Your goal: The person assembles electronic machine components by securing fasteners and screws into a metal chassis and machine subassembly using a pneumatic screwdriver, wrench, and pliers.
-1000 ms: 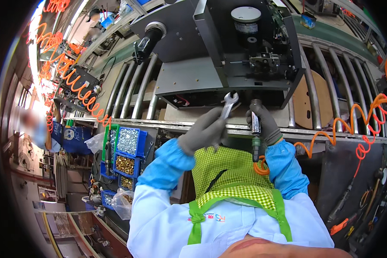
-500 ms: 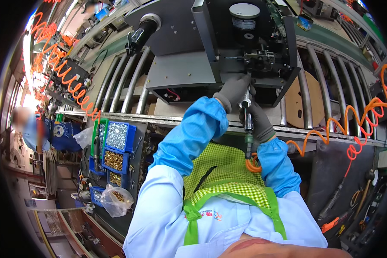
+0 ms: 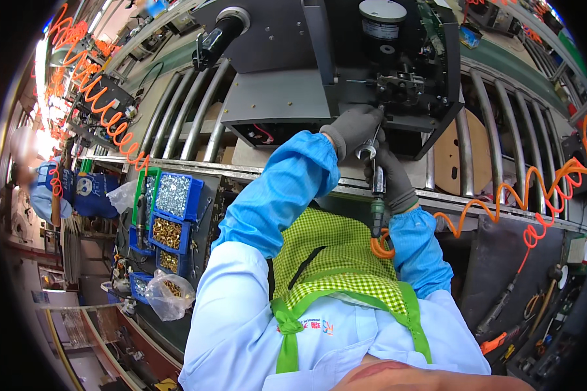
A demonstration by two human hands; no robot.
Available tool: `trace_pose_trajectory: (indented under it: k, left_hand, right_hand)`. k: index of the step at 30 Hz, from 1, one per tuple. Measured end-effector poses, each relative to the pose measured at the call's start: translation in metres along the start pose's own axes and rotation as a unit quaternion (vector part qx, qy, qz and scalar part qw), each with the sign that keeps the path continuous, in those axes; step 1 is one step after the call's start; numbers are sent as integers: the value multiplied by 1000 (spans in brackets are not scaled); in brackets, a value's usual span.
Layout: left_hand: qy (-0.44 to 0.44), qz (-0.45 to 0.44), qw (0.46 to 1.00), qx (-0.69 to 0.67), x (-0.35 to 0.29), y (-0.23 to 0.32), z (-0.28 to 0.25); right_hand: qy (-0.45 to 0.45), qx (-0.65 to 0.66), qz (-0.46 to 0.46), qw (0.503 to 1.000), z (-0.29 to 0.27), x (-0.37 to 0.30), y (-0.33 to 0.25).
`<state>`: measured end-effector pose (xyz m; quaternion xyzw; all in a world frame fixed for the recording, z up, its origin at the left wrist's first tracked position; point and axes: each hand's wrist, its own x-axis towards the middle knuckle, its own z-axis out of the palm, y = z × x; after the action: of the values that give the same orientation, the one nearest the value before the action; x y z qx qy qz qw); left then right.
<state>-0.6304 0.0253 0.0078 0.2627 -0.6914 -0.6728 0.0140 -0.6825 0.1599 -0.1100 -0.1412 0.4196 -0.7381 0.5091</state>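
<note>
My left hand (image 3: pixel 355 128), in a grey glove, reaches to the front edge of a dark grey metal machine (image 3: pixel 277 94), fingers closed at the upper part of a wrench (image 3: pixel 366 152). The wrench's open end points back toward me. Just right of it, my right hand (image 3: pixel 396 181), also gloved, is wrapped round an air screwdriver (image 3: pixel 377 189) held upright, its orange hose (image 3: pixel 381 246) leaving at the bottom. The screwdriver's tip is hidden by my gloves. Above my hands sits a small metal mechanism (image 3: pixel 401 86), below a black cylinder with a silver top (image 3: pixel 383 11).
The machine rests on a roller conveyor (image 3: pixel 192 120). Left of me, blue bins (image 3: pixel 177 195) of screws and brass fittings stand beside a plastic bag (image 3: pixel 169 296). Coiled orange hoses (image 3: pixel 535 179) hang at the right. Another person (image 3: pixel 45 189) is at the far left.
My left hand has shifted slightly left and up from the screwdriver, so the wrench's open end shows more plainly. My right hand keeps its grip. The whole view has shifted slightly.
</note>
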Motion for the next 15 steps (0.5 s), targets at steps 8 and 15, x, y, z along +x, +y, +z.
trace_pose_trajectory:
  k: [8,15]
  left_hand:
    - [-12,-6,999,43,7,-2,-8]
    - [8,7,992,125,14,-4,-10]
  right_hand:
    - [7,-21,-6,1000,2,-2,1]
    - [13,-37,-13,999,4,-2,2]
